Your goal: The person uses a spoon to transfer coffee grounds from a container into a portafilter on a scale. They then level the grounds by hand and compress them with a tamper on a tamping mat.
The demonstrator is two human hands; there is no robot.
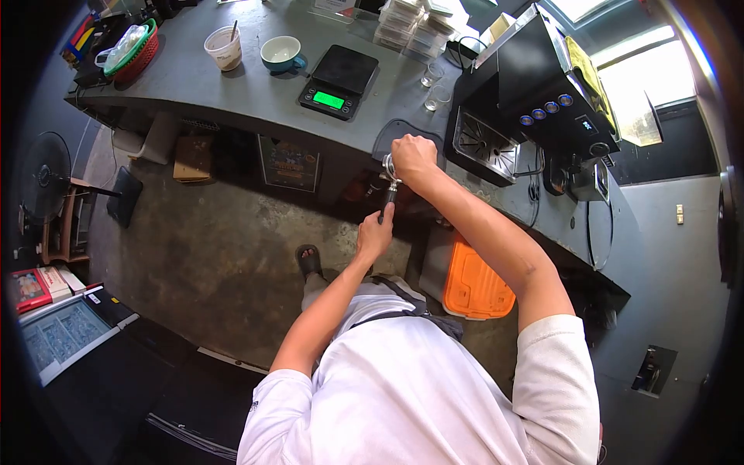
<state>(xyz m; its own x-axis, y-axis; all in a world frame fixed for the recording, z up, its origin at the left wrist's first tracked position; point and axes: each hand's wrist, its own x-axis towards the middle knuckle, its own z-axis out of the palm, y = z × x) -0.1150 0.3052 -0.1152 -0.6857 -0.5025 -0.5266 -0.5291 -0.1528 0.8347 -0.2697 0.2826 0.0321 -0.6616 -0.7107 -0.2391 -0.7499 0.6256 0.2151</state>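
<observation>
My left hand [376, 234] is wrapped around the black handle of a portafilter [393, 186], whose metal head rests at the counter's front edge. Above that head, my right hand [415, 160] is closed with its knuckles up; whatever it grips is hidden beneath the fingers. A dark mat [385, 138] lies on the counter under and behind my right hand. Just to the right stands a black espresso machine [535, 85] with a slotted drip tray [473, 136]. Left of the mat sits a black digital scale [341, 77] with a lit green display.
On the grey counter [178, 70] stand a blue cup [280, 54], a paper cup [225, 50] with a stirrer and two small glasses [435, 97]. A bin with an orange lid [477, 283] is below the counter. A fan [46, 174] stands at left.
</observation>
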